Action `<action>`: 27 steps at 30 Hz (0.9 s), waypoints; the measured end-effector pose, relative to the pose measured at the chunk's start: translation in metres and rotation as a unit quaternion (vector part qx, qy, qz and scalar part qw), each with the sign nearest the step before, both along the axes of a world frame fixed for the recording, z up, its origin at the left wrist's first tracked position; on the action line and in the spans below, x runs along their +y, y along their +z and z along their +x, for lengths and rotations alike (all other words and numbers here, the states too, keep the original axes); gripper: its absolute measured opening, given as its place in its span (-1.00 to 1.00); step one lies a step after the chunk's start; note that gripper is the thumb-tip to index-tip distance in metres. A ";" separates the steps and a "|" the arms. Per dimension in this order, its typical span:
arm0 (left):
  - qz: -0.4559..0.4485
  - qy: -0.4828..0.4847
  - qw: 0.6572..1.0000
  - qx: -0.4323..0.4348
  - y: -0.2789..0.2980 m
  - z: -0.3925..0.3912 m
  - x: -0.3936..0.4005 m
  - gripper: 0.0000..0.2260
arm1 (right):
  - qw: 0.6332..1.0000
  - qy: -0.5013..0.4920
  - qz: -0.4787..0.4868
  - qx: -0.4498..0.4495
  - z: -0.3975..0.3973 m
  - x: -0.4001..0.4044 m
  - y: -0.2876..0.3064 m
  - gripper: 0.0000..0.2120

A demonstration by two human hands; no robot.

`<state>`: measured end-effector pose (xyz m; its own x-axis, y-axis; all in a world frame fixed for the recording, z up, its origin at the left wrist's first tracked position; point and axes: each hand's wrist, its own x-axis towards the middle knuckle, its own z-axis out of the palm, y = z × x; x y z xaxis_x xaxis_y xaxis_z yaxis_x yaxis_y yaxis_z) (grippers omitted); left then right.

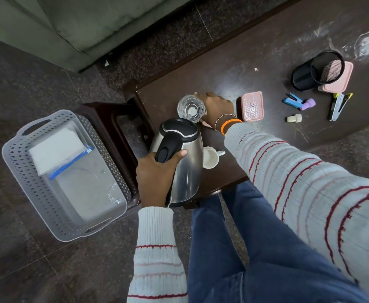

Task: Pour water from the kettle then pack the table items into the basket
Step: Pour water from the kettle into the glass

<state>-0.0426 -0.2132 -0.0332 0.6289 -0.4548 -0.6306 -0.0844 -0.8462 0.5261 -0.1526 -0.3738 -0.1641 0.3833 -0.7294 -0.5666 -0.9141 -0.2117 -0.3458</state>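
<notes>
Dark brown and scuffed, the desk fills the upper right of the frame. At lower left a pale grey perforated plastic basket sits on a dark stool, with a clear zip bag of white paper lying inside it.

Centre frame, the brushed steel kettle with a black lid and handle hangs over the near corner of the desk. Its long axis runs from the lower centre up toward the clear drinking glass, and it tips that way, lid end leading. The spout is hidden under the lid, so whether water is flowing cannot be told.

The left hand grips the black handle, fingers wrapped under and thumb along the side. That looks like the right hold: the steel body is probably slick, perhaps hot, and heavy if full.

The right hand curls round the right side of the glass to steady it. Glass of this kind is likely fragile and slippery, best held low around the wall.

A white ceramic mug stands just right of the kettle. Further right lie a pink lidded box, a black mesh pen cup on its side and small staplers.
</notes>
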 end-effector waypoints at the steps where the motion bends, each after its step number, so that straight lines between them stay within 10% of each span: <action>1: -0.002 -0.005 1.000 -0.002 0.000 -0.001 0.003 -0.57 | 1.000 -0.007 0.001 -0.003 0.000 0.000 0.000 -0.46; 12: -0.041 -0.004 0.999 -0.023 0.007 -0.005 0.046 -0.62 | 0.999 -0.043 -0.004 -0.012 -0.008 0.019 0.009 -0.23; 27: -0.235 0.271 0.934 -0.004 0.082 0.009 0.154 -0.81 | 0.967 0.030 0.023 -0.253 0.032 0.126 0.073 -0.87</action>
<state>-0.0339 -0.0588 0.0492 0.8502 -0.2944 -0.4365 0.2838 -0.4420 0.8509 -0.1207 -0.2479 -0.0912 0.6603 -0.6764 -0.3265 -0.6122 -0.2328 -0.7557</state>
